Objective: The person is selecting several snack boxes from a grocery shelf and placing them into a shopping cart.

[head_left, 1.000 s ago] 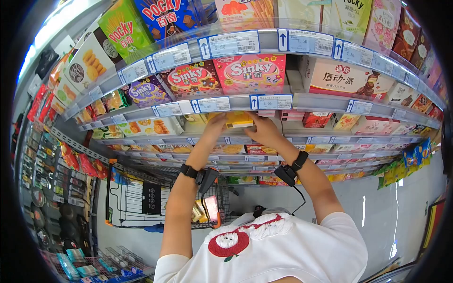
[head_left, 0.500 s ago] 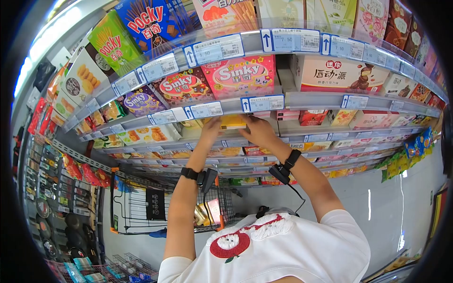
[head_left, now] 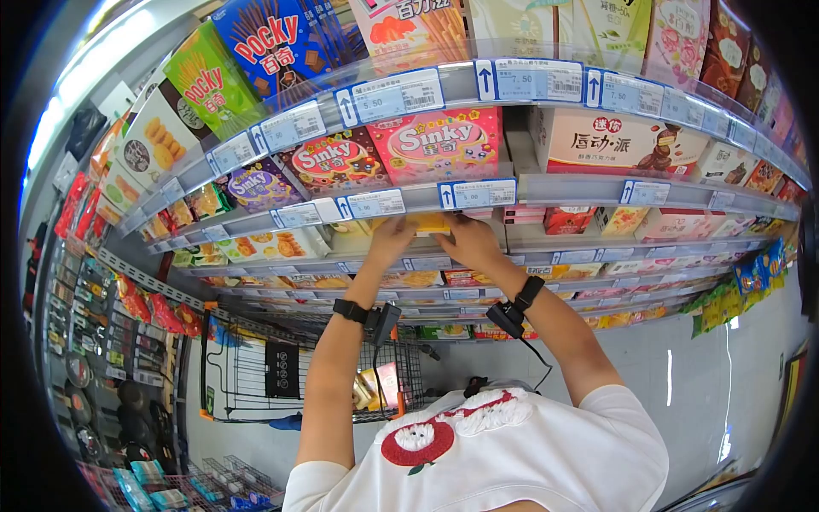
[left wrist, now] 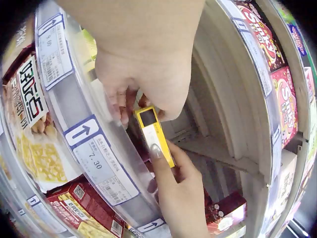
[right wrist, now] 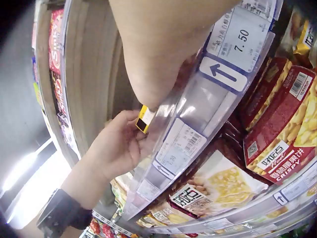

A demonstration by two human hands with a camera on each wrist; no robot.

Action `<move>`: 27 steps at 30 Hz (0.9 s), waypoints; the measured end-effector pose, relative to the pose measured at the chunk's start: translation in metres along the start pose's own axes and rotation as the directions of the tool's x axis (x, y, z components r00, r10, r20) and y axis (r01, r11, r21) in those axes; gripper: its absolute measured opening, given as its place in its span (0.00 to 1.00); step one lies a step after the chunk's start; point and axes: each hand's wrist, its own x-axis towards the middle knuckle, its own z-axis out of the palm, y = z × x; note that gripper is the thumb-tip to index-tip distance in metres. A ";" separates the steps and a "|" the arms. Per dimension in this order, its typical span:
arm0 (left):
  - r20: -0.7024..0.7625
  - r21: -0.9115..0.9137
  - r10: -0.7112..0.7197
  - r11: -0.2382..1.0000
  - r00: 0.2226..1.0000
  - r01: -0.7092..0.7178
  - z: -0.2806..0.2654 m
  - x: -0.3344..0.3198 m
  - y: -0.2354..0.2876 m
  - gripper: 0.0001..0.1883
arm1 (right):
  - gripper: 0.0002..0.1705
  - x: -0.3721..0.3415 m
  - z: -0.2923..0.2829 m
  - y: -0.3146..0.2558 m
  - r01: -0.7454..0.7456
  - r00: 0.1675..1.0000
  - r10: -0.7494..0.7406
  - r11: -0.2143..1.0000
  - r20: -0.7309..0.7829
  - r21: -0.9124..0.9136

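Observation:
A small yellow box (head_left: 432, 224) with a white panel is held on a shelf below the Sinky row. At its left end my left hand (head_left: 391, 243) grips it with curled fingers. My right hand (head_left: 472, 242) holds the other end. The left wrist view shows the right thumb (left wrist: 157, 153) lying along the white side of the yellow box (left wrist: 149, 118), whose end bears a dark square. In the right wrist view the left hand (right wrist: 117, 144) has its fingers round that end, and the right hand (right wrist: 153, 74) hides most of the box.
The shelf edge with price tags (head_left: 478, 193) runs just above both hands. Overhead stand Sinky boxes (head_left: 439, 145) and Pocky boxes (head_left: 271, 43). A red box (left wrist: 229, 213) lies farther along the same shelf. A shopping cart (head_left: 247, 380) with several packages stands at lower left.
The head view has shifted slightly, so the shelves sit a little further left. Both hands stay at the yellow box on the shelf, and less of the box shows between them.

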 end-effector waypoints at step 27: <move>-0.154 0.518 0.319 0.832 0.935 -0.199 0.016 -0.007 0.008 0.29 | 0.19 0.008 0.007 0.013 -0.124 0.992 0.124 0.979 0.009 0.160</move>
